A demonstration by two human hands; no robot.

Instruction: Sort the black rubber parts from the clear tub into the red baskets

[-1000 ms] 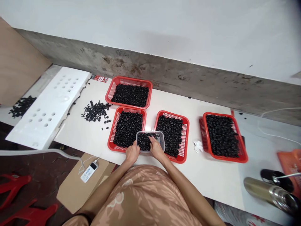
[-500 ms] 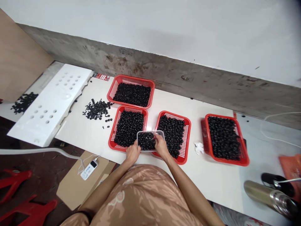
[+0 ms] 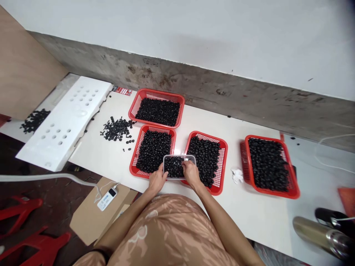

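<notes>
The left hand [image 3: 158,180] is closed on the near corner of a clear plastic tub [image 3: 179,156], and the right hand [image 3: 191,174] has its fingers pushed together down among small black rings [image 3: 173,167] inside it; whether they pinch any, one cannot tell. The tub seems light and stiff, so its rim looks the good place for holding. The rings seem light and may roll away easily. The tub sits over two red mesh baskets [image 3: 136,148], full of similar rings, on a white board [image 3: 111,166]; a loose heap [image 3: 118,129] lies farther left.
</notes>
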